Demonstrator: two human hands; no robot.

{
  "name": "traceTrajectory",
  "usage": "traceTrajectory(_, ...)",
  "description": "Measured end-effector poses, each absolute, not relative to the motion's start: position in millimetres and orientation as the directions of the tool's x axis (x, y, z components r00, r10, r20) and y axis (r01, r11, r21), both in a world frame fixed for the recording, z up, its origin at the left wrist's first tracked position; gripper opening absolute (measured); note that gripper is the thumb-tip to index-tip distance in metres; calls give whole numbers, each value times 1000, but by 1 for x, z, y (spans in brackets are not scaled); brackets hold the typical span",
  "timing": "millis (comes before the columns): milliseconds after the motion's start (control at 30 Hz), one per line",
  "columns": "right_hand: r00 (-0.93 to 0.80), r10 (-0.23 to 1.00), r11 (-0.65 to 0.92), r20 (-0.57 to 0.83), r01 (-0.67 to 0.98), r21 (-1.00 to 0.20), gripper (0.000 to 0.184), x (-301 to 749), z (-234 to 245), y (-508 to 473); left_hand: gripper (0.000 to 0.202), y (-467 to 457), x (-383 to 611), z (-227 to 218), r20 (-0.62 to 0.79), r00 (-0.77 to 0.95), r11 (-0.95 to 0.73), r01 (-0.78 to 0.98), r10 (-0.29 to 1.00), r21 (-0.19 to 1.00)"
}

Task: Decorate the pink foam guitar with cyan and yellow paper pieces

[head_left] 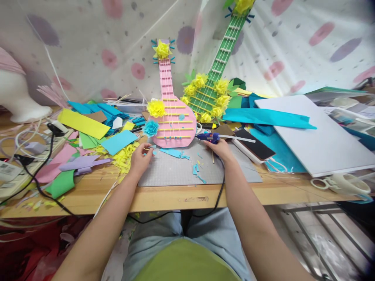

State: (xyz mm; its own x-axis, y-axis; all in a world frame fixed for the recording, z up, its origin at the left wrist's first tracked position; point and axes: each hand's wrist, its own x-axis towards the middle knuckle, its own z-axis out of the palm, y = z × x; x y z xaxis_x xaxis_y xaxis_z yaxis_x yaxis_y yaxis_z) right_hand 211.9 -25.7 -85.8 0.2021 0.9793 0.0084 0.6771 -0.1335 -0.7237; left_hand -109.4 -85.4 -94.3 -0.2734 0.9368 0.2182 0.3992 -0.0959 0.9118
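We are facing a table (pixel 164 199): a mat (pixel 172 171) is lying in the near middle, yellow shreds (pixel 121 160) left of it, a power strip (pixel 25 175) farther left, a dummy head (pixel 25 95) far left.

A green paper instrument (pixel 222 59) is standing tilted before a spotted curtain (pixel 137 31). On the wooden surface (pixel 181 201), a phone (pixel 258 144) is lying near a white board (pixel 319 136), a white mug (pixel 348 184) is sitting rightmost, and a mannequin head (pixel 22 93) is standing far left.
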Motion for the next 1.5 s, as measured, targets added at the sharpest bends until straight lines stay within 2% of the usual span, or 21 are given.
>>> traceTrajectory(167,124,992,-62,37,708,-704,45,216,-74,-34,29,-83,-108,-97,233,-281,-132,335,931,933)
traceTrajectory(300,135,987,-161,-89,861,-482,44,229,-51,-54,27,-82,-110,-89,268,-207,-174,382,941,908)
traceTrajectory(367,64,989,-115,-132,897,-426,44,234,-41,-64,26,-80,-112,-79,286,-161,-181,470,945,864)
traceTrajectory(433,-43,986,-37,-158,882,-470,43,231,-34,-71,29,-78,-113,-66,302,-106,-194,562,947,804)
traceTrajectory(500,-164,975,47,-149,812,-582,38,216,-30,-74,43,-75,-112,-52,307,-19,-224,643,951,732)
traceTrajectory(567,-265,963,149,-56,689,-709,32,189,-27,-70,60,-71,-108,-38,289,69,-249,716,955,652)
traceTrajectory(667,-377,920,308,106,528,-791,27,139,-23,-60,80,-66,-102,-21,256,190,-302,791,948,533)
traceTrajectory(767,-473,869,411,146,525,-745,26,98,-18,-51,87,-61,-97,-9,231,273,-351,821,934,450)
traceTrajectory(933,-466,873,453,145,665,-593,32,66,-8,-44,81,-54,-93,-3,194,333,-382,857,923,345)
traceTrajectory(1100,-466,873,473,141,745,-471,15,60,-4,-38,75,-50,-94,4,160,366,-396,889,917,231)
traceTrajectory(1200,-392,906,412,159,734,-539,13,64,-7,-30,65,-46,-107,20,246,250,-316,907,936,279)
traceTrajectory(1300,-262,947,315,188,629,-710,13,70,-14,-17,41,-36,-124,30,458,17,-187,926,889,328)
traceTrajectory(1333,-223,955,290,194,581,-761,11,71,-18,-13,36,-32,-128,29,475,11,-181,932,880,315)
traceTrajectory(1367,-188,962,269,198,535,-801,10,71,-21,-8,31,-27,-131,25,488,42,-203,937,872,282)
traceTrajectory(1500,-117,968,251,222,410,-877,7,68,-29,9,28,-9,-125,0,425,461,-553,824,779,121)
